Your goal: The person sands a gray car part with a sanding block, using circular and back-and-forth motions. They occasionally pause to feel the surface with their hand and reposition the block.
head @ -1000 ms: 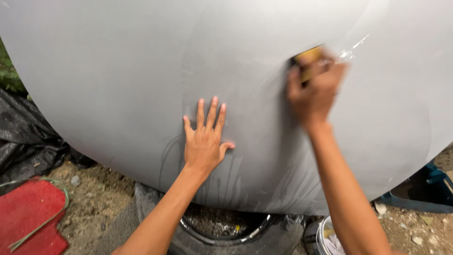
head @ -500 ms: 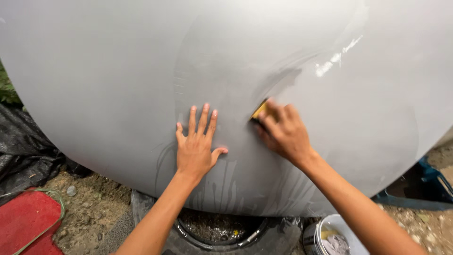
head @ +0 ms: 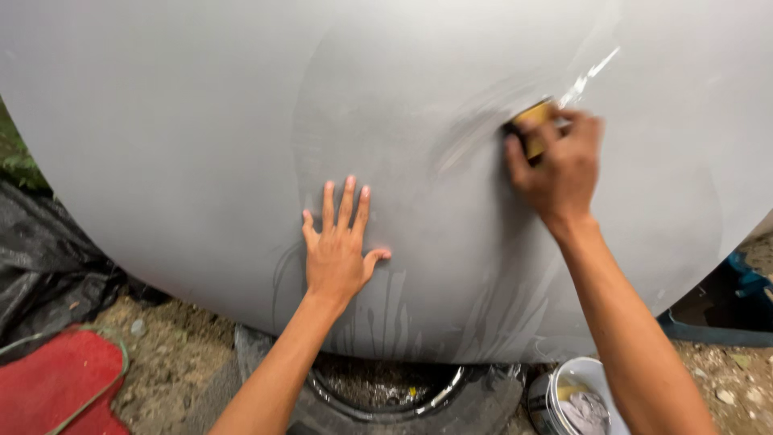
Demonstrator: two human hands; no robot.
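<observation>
Rubbing the wet grey panel (head: 241,121) looks underway: the right hand (head: 560,165) clutches a yellow sanding pad (head: 533,129) high on it, the left hand (head: 338,250) lies spread flat below, so further strokes need firm bracing.

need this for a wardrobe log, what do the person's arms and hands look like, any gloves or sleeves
Both forearms are bare as far as the frame shows: no sleeves in view. The left hand and right hand wear no gloves, and no rings, watch or wristbands are visible.
</observation>
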